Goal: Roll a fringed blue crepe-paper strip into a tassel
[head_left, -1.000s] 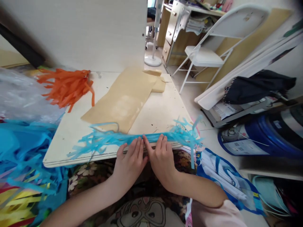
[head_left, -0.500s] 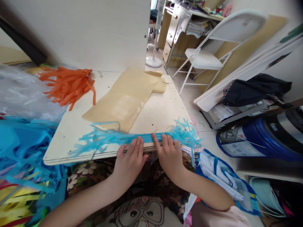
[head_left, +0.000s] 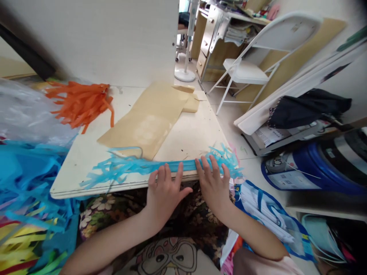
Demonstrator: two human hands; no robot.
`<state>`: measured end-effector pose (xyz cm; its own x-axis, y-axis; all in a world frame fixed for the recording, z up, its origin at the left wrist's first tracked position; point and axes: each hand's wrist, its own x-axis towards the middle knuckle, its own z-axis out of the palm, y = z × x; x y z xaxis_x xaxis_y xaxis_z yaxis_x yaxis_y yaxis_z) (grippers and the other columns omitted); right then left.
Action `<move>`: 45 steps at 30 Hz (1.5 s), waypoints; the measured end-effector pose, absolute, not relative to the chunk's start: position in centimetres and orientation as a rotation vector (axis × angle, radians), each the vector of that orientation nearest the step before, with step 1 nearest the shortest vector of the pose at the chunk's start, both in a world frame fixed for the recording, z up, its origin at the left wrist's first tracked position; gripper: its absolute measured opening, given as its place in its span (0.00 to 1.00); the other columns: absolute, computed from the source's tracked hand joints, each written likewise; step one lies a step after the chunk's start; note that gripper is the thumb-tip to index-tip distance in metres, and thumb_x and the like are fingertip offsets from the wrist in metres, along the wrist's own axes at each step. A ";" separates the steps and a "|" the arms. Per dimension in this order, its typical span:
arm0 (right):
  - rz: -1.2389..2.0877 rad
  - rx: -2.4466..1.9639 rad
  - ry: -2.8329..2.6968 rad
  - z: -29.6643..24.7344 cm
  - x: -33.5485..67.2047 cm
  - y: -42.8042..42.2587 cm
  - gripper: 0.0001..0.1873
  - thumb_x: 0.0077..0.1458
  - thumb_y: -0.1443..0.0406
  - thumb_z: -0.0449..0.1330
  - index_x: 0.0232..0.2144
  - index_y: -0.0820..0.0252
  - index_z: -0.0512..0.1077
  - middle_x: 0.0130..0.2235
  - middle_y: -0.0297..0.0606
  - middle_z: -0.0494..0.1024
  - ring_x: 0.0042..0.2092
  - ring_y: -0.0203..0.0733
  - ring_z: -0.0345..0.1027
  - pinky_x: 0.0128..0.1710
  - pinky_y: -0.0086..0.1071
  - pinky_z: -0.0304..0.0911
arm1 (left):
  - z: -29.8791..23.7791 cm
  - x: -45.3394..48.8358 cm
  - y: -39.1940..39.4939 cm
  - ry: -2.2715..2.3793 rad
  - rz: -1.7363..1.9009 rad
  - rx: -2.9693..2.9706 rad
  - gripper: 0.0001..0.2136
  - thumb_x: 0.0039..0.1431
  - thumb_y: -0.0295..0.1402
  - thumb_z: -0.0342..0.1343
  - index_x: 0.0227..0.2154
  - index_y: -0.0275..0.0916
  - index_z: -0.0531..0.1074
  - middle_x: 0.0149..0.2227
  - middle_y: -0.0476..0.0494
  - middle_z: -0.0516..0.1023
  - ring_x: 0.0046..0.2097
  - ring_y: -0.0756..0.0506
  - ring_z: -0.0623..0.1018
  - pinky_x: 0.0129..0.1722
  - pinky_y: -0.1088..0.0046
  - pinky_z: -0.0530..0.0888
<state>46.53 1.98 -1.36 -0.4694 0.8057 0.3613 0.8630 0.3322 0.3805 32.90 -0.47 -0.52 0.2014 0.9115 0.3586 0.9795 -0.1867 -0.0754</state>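
Observation:
A blue tissue-paper tassel (head_left: 186, 165) lies along the front edge of the cream board (head_left: 197, 131), its fringed ends spreading left and right. My left hand (head_left: 166, 193) rests on its middle, fingers flat and thumb stuck out to the right. Over the right part of the strip, my right hand (head_left: 214, 187) lies with its fingers spread. Both hands press from above and neither grips. Behind the tassel is a sheet of brown paper (head_left: 146, 118), with its far end folded or curled. A thin grey-blue strip (head_left: 126, 148) crosses the near corner of that paper.
An orange tassel (head_left: 83, 101) sits at the board's back left. Blue tissue fringe (head_left: 28, 172) and yellow strips (head_left: 20, 244) are heaped at the left. To the right stand a white folding chair (head_left: 249, 70) and a blue bin (head_left: 295, 172).
My right hand has slid right along the tassel and its fingers have spread. My left hand has moved slightly right, its fingers wider apart. More of the tassel's middle shows between the hands.

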 end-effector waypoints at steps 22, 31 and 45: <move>-0.756 -1.531 -2.468 -1.7 46.7 2.4 0.20 0.51 0.72 0.44 0.47 0.63 0.62 0.47 0.42 0.65 0.52 0.48 0.48 0.50 0.47 0.38 | -1.6 29.7 -0.8 -1.880 -0.411 -2.134 0.26 0.50 0.48 0.42 0.50 0.41 0.56 0.54 0.38 0.57 0.52 0.35 0.59 0.45 0.53 0.48; -0.319 -1.521 -2.572 -0.7 46.8 3.1 0.23 0.45 0.69 0.48 0.47 0.65 0.61 0.51 0.42 0.60 0.53 0.49 0.46 0.52 0.50 0.36 | -1.4 30.2 0.2 -1.691 -0.543 -2.003 0.20 0.52 0.41 0.45 0.45 0.35 0.62 0.50 0.43 0.63 0.49 0.41 0.63 0.52 0.57 0.41; -0.508 -1.091 -2.413 -1.7 45.4 2.1 0.12 0.49 0.69 0.50 0.37 0.65 0.68 0.38 0.40 0.71 0.42 0.40 0.59 0.49 0.41 0.48 | -3.0 30.0 0.5 -1.287 -0.683 -2.332 0.11 0.49 0.24 0.49 0.37 0.34 0.69 0.31 0.45 0.73 0.32 0.47 0.69 0.36 0.68 0.66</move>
<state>45.41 2.12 -1.67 -0.5911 0.6078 0.5302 0.7700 0.6210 0.1466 30.02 0.45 -2.96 0.4602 0.6688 0.5839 0.8585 -0.5029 -0.1005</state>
